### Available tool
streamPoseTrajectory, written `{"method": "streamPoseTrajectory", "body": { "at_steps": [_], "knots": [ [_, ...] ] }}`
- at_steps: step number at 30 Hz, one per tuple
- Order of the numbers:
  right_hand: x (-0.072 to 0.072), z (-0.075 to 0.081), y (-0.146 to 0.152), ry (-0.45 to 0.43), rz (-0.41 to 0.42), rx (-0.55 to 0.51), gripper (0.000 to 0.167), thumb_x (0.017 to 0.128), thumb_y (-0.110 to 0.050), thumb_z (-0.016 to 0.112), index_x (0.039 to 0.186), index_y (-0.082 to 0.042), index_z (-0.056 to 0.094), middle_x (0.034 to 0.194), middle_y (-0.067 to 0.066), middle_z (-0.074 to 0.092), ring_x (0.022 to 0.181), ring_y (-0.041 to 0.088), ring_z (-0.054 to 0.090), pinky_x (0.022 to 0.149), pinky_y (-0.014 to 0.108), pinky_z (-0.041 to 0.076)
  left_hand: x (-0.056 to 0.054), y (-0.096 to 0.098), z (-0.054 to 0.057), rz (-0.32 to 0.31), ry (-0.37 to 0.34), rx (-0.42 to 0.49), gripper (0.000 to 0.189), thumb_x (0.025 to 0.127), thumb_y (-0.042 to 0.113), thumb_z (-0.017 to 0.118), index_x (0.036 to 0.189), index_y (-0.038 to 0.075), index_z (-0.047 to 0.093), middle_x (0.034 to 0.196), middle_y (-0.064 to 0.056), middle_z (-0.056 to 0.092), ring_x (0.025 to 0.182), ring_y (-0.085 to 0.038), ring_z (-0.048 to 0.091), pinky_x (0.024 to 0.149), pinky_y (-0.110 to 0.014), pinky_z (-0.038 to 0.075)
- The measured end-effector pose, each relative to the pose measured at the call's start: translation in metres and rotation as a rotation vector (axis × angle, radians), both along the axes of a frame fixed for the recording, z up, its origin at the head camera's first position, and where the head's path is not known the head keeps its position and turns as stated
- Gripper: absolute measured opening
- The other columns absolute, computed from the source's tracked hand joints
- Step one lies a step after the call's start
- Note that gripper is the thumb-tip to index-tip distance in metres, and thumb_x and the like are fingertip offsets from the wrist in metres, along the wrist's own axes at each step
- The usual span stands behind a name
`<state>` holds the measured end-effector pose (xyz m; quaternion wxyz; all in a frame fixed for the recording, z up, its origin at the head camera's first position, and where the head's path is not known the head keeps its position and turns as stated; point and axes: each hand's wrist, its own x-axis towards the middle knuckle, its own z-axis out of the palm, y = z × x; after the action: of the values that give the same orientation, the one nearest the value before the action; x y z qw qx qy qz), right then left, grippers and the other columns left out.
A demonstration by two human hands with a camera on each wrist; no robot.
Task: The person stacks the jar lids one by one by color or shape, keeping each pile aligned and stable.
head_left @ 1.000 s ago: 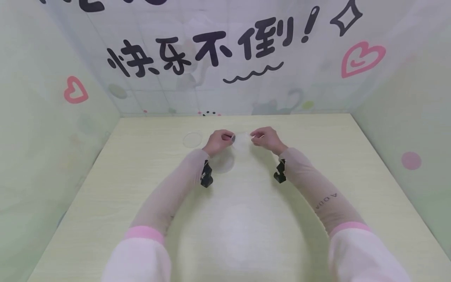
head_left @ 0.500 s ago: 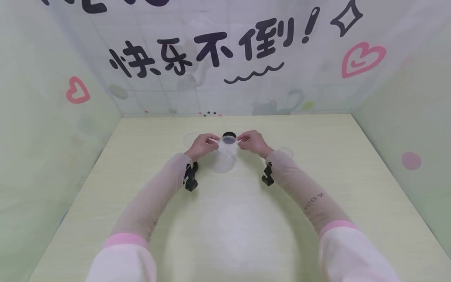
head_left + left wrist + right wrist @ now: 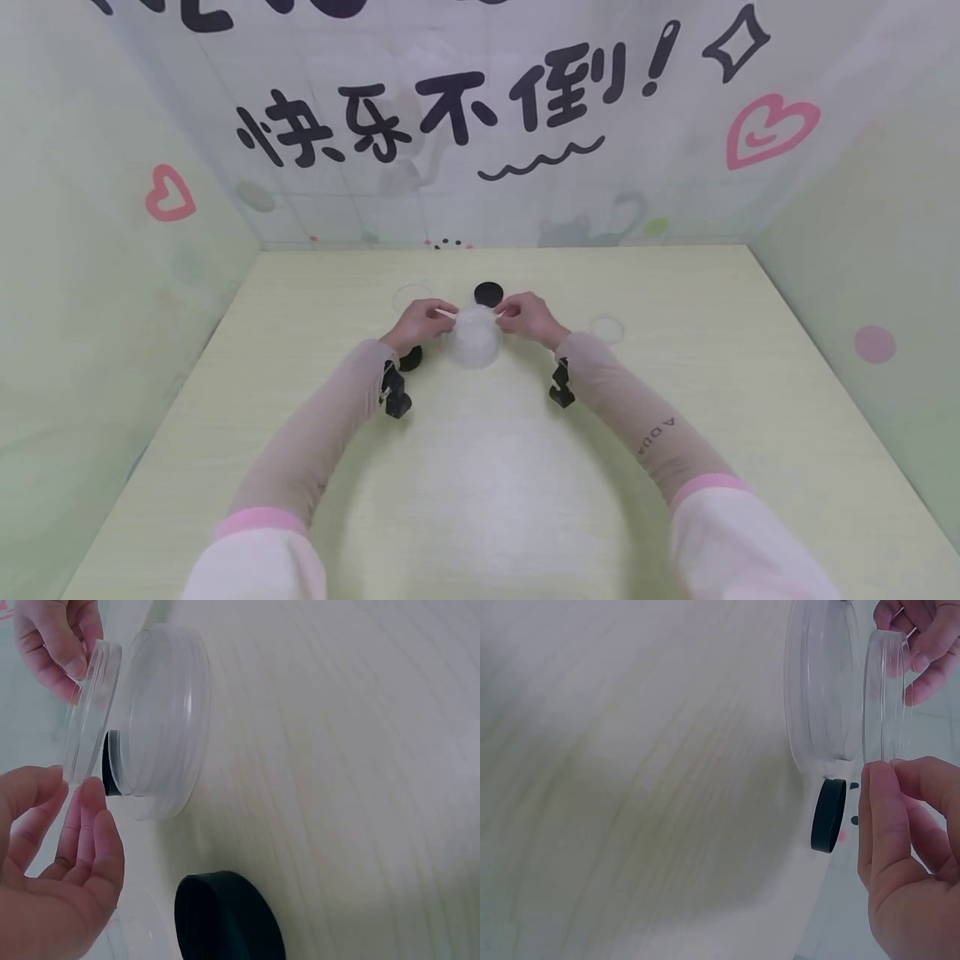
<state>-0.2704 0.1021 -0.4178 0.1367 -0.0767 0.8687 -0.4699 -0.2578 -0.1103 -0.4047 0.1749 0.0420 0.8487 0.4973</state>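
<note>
Both hands pinch a clear, shallow round plastic lid (image 3: 94, 712) from opposite sides. My left hand (image 3: 422, 323) has its edge between thumb and fingertips on the left, and my right hand (image 3: 528, 318) grips the other side the same way. Close beneath the lid, a clear round plastic container (image 3: 829, 682) with a wide rim stands on the table; in the head view the lid overlaps it. A black cap (image 3: 488, 293) lies just behind. Another black cap (image 3: 225, 915) is near my left wrist, its hollow side showing in the left wrist view.
On the pale wooden table (image 3: 495, 467) lie two clear round pieces: one clear disc (image 3: 606, 328) right of my right hand, another clear disc (image 3: 412, 292) behind my left hand. Printed cloth walls (image 3: 480, 200) enclose the back and sides.
Both hands have moved left and toward me with the clear lid, coming over the clear container. The black caps and the clear disc at right have come into view from behind hands and arms.
</note>
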Motion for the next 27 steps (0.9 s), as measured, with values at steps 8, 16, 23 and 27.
{"method": "streamPoseTrajectory", "body": {
  "at_steps": [8, 16, 23, 27],
  "knots": [
    [0.009, 0.003, -0.004, 0.020, 0.040, 0.030, 0.021, 0.079, -0.008, 0.064, 0.099, -0.001, 0.064, 0.084, 0.011, 0.061, 0.071, 0.017, 0.058, 0.061, 0.024, 0.047, 0.004, -0.004, -0.011, 0.001, 0.005, -0.002, 0.029, 0.086, 0.008, 0.057, 0.114, 0.003, 0.057, 0.094, -0.016, 0.061, 0.084, -0.027, 0.055, 0.073, -0.033, 0.046],
    [0.008, -0.002, -0.008, 0.005, 0.028, 0.062, 0.022, 0.081, -0.006, 0.061, 0.102, 0.002, 0.062, 0.085, 0.012, 0.062, 0.071, 0.017, 0.059, 0.063, 0.023, 0.048, 0.007, -0.005, -0.014, 0.011, 0.006, 0.004, 0.028, 0.085, 0.006, 0.057, 0.113, 0.003, 0.057, 0.097, -0.017, 0.062, 0.082, -0.024, 0.057, 0.068, -0.030, 0.046],
    [0.007, -0.004, -0.008, -0.025, 0.018, 0.044, 0.022, 0.081, -0.006, 0.061, 0.101, 0.001, 0.063, 0.085, 0.011, 0.061, 0.069, 0.015, 0.059, 0.061, 0.021, 0.048, 0.008, -0.005, -0.015, 0.018, 0.011, -0.013, 0.028, 0.085, 0.007, 0.057, 0.112, 0.002, 0.058, 0.094, -0.016, 0.062, 0.080, -0.023, 0.057, 0.067, -0.029, 0.046],
    [0.007, -0.005, -0.009, -0.029, 0.013, 0.035, 0.021, 0.081, -0.005, 0.062, 0.101, 0.002, 0.063, 0.088, 0.013, 0.062, 0.071, 0.015, 0.060, 0.062, 0.022, 0.049, 0.009, -0.004, -0.016, 0.019, 0.015, -0.010, 0.028, 0.084, 0.006, 0.057, 0.111, 0.001, 0.058, 0.093, -0.016, 0.062, 0.078, -0.022, 0.057, 0.066, -0.028, 0.046]
  ]
}}
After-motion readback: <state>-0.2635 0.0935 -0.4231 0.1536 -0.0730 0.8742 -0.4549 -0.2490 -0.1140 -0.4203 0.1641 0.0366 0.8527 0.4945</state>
